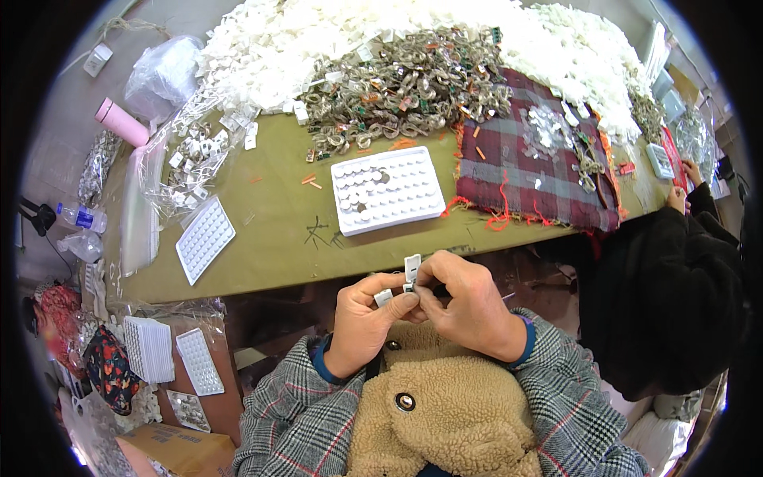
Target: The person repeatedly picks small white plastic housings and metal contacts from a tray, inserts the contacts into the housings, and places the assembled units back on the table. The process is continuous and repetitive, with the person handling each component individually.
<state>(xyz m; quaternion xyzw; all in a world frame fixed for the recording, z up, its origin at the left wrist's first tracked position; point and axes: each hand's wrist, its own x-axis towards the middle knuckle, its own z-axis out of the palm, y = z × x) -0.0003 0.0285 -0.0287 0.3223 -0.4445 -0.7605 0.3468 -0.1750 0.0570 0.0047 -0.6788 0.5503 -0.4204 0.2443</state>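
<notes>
My left hand (355, 324) and my right hand (470, 308) meet just off the table's near edge, fingers pinched together. Between their fingertips is a small white plastic casing (412, 267), upright, with a dark slot in it. Another small white plastic piece (383, 298) sits between the fingers of my left hand. A tiny dark part shows at the fingertips, too small to name. Beyond my hands, on the table, lies a white tray (413, 211) with rows of round wells, some holding round discs.
A tangled heap of cables and small green boards (397, 87) lies behind the tray, before white plastic pieces (262, 48). A plaid cloth (509, 159) lies right, an empty tray (206, 240) left. Another person (668, 286) sits right. Stacked trays (149, 350) stand lower left.
</notes>
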